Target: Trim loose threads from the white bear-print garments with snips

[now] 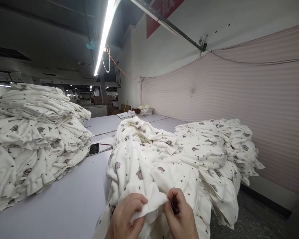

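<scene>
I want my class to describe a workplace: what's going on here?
A person handles white printed cloth with both hands. The left hand pinches its edge; the right hand, at its corner, holds a small dark thing. The cloth lies heaped, with a tall pile of similar cloth on the table to the left.

Dark object (pixel 174 206) partly hidden, banner (pixel 161 16) cropped

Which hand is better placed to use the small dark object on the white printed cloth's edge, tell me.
Probably the right hand: it holds the small dark object close to the white printed cloth, while the left hand grips the cloth's edge.
</scene>
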{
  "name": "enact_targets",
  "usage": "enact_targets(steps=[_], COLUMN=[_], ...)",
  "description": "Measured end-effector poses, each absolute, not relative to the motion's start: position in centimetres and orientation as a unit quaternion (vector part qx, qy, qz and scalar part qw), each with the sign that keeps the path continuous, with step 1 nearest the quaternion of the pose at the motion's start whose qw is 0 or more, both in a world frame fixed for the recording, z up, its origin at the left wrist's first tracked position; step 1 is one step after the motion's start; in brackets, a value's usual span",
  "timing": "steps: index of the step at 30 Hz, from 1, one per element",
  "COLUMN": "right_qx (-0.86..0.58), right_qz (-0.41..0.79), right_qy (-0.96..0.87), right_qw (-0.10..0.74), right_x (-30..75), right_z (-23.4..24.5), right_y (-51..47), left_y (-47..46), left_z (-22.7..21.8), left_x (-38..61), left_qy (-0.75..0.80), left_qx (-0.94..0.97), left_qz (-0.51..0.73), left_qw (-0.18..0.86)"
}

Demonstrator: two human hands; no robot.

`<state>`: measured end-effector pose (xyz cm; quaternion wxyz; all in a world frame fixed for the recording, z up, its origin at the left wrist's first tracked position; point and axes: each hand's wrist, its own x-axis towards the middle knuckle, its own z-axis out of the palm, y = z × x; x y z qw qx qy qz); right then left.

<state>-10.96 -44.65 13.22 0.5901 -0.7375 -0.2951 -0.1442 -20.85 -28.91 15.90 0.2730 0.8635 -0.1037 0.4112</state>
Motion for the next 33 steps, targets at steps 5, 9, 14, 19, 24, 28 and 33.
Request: enact_targets(steps=[5,9,14,19,24,28,33], right_qx=[-0.795,-0.761,-0.786,-0.772,-0.777,-0.786,-0.776], right_qz=[-0.107,-0.037,-0.057,-0.093,-0.107,-0.114,-0.138], right_qy=[-0.321,-0.405,-0.384,-0.372,-0.399,-0.404,-0.384], right_qw=[0.503,0.505,0.48,0.506,0.475,0.454,0.48], right_x=[-10.3,-11.2,-12.3,-12.6,-12.9,-13.2,-13.6], right_z=[15.7,16.5,17.0,16.6,16.4,16.4,15.5], right_y=[-45.0,-46.9,-48.1,-47.7,-47.7,-47.9,-47.6], left_y=[-28.9,-29.0,-29.7,-30.0,-29.7,-29.7,-29.8], left_z=[16.0,15.2,15.4,15.9,15.7,15.8,16.2], left_x=[-20.4,-20.1,-20.1,-20.2,-20.3,-20.4,-20.6], left_qy=[-0.086,-0.122,-0.123,-0.125,-0.134,-0.138,-0.134], left_qx=[0.879,0.868,0.868,0.862,0.87,0.869,0.868], left_qz=[0.367,0.423,0.441,0.45,0.436,0.436,0.433], left_qw=[0.291,0.229,0.193,0.196,0.19,0.19,0.204])
